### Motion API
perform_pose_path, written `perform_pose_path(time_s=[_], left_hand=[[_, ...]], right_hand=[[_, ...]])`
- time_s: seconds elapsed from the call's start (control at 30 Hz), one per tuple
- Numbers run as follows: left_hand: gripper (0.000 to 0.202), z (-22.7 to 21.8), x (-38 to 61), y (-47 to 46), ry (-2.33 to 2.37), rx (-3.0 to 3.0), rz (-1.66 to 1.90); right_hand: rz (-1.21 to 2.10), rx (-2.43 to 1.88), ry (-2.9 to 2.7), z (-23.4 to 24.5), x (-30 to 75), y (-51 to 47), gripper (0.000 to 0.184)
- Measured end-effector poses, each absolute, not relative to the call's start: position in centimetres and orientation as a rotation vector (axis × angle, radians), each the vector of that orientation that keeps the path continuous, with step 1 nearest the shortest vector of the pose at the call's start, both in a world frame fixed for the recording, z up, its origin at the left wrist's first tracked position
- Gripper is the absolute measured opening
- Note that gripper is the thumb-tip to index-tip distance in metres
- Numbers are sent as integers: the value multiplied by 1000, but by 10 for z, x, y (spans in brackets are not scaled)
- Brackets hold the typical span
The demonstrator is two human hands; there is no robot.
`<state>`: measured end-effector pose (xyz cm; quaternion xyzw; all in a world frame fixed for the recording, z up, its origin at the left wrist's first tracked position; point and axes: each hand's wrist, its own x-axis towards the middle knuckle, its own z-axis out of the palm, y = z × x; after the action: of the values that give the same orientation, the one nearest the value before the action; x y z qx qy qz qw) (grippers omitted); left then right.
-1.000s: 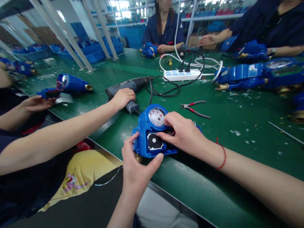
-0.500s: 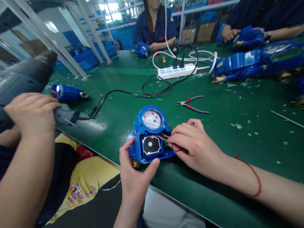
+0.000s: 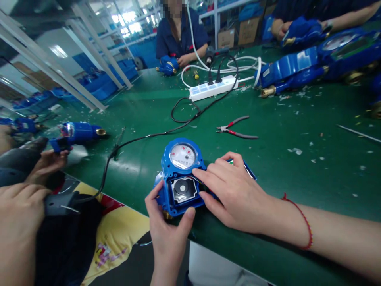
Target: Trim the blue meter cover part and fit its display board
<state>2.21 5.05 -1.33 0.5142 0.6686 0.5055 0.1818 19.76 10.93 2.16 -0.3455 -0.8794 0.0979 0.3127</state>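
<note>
My left hand (image 3: 168, 224) grips the lower left of a blue water meter (image 3: 166, 174), which has a round white dial (image 3: 183, 156) at its top. The meter's open recess shows a black-and-white round module (image 3: 183, 189) and thin wires. My right hand (image 3: 235, 194) lies across the meter's right side, its fingers at the recess edge, and hides part of the wiring. A thin blue piece (image 3: 245, 167) shows behind my right fingers. A brass pipe end (image 3: 167, 215) sticks out under the meter, next to my left thumb.
Red-handled pliers (image 3: 236, 129) lie on the green workbench (image 3: 282, 135) beyond my right hand. A co-worker's hand (image 3: 18, 222) holds a grey corded power tool (image 3: 20, 161) at left. A white power strip (image 3: 212, 87), black cables, more blue meters and scattered scraps lie about.
My right hand has moved from the meter's top to its right side and back onto the recess. The co-worker has lifted the grey tool off the bench to the left. The view has tilted.
</note>
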Motion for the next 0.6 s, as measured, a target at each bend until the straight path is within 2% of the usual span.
perform_pose_path(time_s=[0.13,0.3,0.6], left_hand=[[79,-10,27,49,1905,1377,1418],[78,-9,29,49,1911,1396,1422],[74,-17,20,49,1852,1512,1419]], right_hand=[[249,-849,-2292,16,198,106,25],[269,-862,-2344,15,193,106,33],[316,-843,-2311,15,192,105,29]])
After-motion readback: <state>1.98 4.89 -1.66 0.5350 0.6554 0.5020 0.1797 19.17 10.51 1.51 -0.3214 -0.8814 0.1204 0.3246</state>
